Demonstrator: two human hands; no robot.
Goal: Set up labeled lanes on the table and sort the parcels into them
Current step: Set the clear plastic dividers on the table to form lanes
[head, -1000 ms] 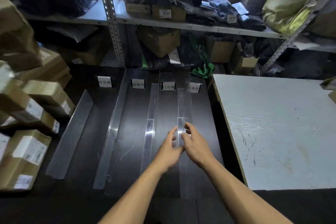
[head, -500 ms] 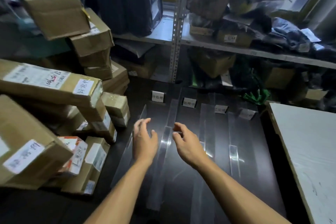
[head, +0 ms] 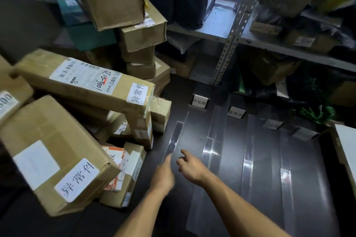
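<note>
On the dark table (head: 265, 161), four clear plastic divider strips (head: 209, 149) run from near to far, marking parallel lanes; each catches a pale glare patch. At the far end of the lanes stand four small white label cards (head: 200, 101); the two on the left carry legible characters, while the two on the right are blurred and unreadable. Left of the lanes, brown cardboard parcels (head: 63, 161) lie stacked in a leaning heap, several bearing white handwritten stickers; the nearest large box (head: 48, 152) is tilted, and the long box (head: 84, 81) above it lies across the pile. Both forearms enter from the near edge. The left hand (head: 163, 175) is motion-blurred, so its grasp cannot be told. The right hand (head: 190, 167) hovers above the leftmost lane, fingers loosely extended and holding nothing. Metal shelving (head: 231, 31) at the far side is dim, its contents indistinct. A white board (head: 346, 140) is cut off at the right.
</note>
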